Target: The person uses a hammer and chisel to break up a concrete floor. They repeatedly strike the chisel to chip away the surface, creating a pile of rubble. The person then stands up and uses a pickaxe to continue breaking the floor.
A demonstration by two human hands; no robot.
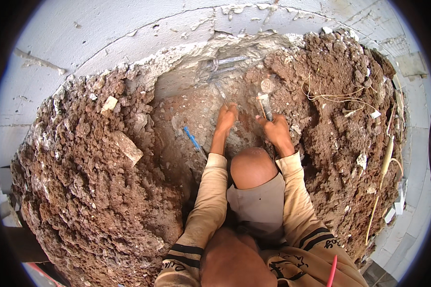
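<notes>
My left hand (227, 115) is closed round a slim metal chisel (221, 91), which slants up and away toward broken concrete. To its right, my right hand (277, 128) grips a hammer (265, 101) by its dark handle. The hammer's round face shows just beyond, apart from the chisel. Ahead of both hands, grey metal bars (231, 61) lie exposed in a hollow of the concrete (187, 79) at the foot of the wall. Left of my left forearm, a blue rod-shaped tool (192, 137) with a thin grey end rests on the dirt.
Heaped brown soil (100, 191) rises on the left, with another mound (335, 124) on the right. A pale block wall (143, 28) curves across the far side. Thin wires (330, 97) trail over the right mound. A broken brick piece (127, 147) sits in the left heap.
</notes>
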